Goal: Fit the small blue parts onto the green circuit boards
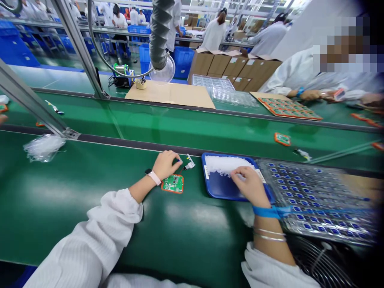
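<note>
My left hand [165, 165] is closed in a pinch above the green worktop, with a tiny dark-blue piece at its fingertips, too small to name. Just below it lies a green circuit board [173, 183] with an orange edge. A white connector with a short cable [189, 165] rests beside the board. My right hand [248, 182] reaches over a blue tray [222, 188], its thumb and fingers pinched at the edge of a heap of small white pieces [226, 163]. Whatever those fingertips grip is hidden.
Clear plastic trays of blue-faced parts [309, 200] stand right of the blue tray. A crumpled plastic bag [45, 147] lies at left. Behind the worktop edge, a green belt [144, 126] carries another board [282, 139]. Across it, a co-worker [300, 76] handles boards.
</note>
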`<state>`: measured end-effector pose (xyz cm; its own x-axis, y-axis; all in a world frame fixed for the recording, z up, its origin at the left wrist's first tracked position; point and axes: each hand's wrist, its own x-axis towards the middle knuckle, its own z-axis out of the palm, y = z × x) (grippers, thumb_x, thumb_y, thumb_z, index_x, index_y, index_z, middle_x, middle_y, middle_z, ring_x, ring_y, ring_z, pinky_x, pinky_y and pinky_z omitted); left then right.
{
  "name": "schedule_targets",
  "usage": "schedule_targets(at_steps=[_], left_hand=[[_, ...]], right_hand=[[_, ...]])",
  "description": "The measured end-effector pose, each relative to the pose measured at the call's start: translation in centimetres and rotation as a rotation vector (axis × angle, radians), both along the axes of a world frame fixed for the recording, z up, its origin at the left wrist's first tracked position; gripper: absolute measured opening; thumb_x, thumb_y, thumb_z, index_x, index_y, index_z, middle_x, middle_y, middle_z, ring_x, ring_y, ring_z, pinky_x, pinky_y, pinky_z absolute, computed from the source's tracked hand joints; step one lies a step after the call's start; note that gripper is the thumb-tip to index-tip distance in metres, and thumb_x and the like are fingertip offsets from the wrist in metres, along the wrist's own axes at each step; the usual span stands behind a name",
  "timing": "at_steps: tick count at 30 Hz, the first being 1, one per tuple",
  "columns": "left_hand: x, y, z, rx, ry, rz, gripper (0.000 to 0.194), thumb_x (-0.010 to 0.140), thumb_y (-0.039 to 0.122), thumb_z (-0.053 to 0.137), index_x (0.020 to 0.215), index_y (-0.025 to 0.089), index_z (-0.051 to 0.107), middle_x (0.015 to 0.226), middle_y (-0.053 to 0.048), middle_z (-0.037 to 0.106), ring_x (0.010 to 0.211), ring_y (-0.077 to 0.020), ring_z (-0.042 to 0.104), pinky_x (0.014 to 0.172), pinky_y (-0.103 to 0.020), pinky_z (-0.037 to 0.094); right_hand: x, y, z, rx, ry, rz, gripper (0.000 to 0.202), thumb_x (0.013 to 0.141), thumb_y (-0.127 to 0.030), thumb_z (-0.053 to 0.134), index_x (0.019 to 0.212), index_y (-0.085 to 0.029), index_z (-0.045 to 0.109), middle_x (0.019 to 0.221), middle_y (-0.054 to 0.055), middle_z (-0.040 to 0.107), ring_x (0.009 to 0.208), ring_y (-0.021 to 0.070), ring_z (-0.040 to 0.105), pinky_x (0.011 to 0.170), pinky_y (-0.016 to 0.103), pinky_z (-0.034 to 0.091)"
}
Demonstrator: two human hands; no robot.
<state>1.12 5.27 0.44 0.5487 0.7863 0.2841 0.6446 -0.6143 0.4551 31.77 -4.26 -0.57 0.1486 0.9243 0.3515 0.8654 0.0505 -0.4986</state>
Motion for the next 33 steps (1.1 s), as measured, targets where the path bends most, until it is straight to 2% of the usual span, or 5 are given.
schedule_targets(at_steps=[3, 8, 21, 28, 33], left_hand=[[-2.6, 0.5, -0.1, 0.055, 0.012, 0.103, 0.020, 0.085, 0.029, 0.052, 0.100, 0.017, 0.057, 0.101, -0.008, 0.062, 0.097, -0.0247, 0.052, 0.082, -0.038, 0.038], [-5.4, -3.2, -0.3, -0.037, 0.050, -0.089, 0.041, 0.080, 0.050, 0.057, 0.106, 0.018, 0.054, 0.105, -0.008, 0.061, 0.096, -0.0249, 0.053, 0.084, -0.038, 0.039], [-4.5, -5.6, -1.1, -0.150, 0.005, -0.261, 0.076, 0.061, 0.057, 0.072, 0.122, 0.020, 0.046, 0.114, -0.010, 0.057, 0.108, -0.0274, 0.049, 0.094, -0.039, 0.034], [-2.5, -5.9, -0.7, -0.265, -0.267, -0.206, 0.014, 0.085, 0.028, 0.053, 0.086, 0.020, 0.063, 0.095, -0.004, 0.065, 0.092, -0.0170, 0.057, 0.086, -0.031, 0.040], [-2.0, -5.7, -0.9, -0.300, -0.344, -0.194, 0.011, 0.081, 0.025, 0.059, 0.076, 0.018, 0.066, 0.090, -0.003, 0.067, 0.086, -0.0161, 0.059, 0.083, -0.031, 0.042]], right_hand=[[-0.7, 0.4, -0.5, -0.031, -0.012, 0.047, 0.022, 0.077, -0.038, 0.050, 0.064, -0.020, 0.055, 0.070, 0.006, 0.058, 0.073, 0.0223, 0.054, 0.072, 0.038, 0.043], [-0.9, 0.8, -1.3, -0.058, -0.035, 0.078, 0.023, 0.077, -0.037, 0.049, 0.063, -0.020, 0.057, 0.069, 0.007, 0.058, 0.072, 0.0224, 0.053, 0.071, 0.038, 0.042], [-2.7, 0.9, -0.2, -0.001, -0.099, 0.124, 0.016, 0.075, -0.028, 0.047, 0.063, -0.021, 0.053, 0.076, 0.010, 0.057, 0.079, 0.0271, 0.053, 0.076, 0.045, 0.041], [-14.6, -1.0, 1.1, 0.013, 0.332, 0.356, 0.016, 0.087, -0.028, 0.045, 0.074, -0.022, 0.051, 0.096, 0.008, 0.052, 0.096, 0.0218, 0.052, 0.086, 0.040, 0.042], [-16.1, -0.9, -1.0, -0.036, 0.411, 0.376, 0.015, 0.087, -0.029, 0.046, 0.077, -0.021, 0.053, 0.097, 0.008, 0.051, 0.098, 0.0213, 0.051, 0.089, 0.040, 0.041]])
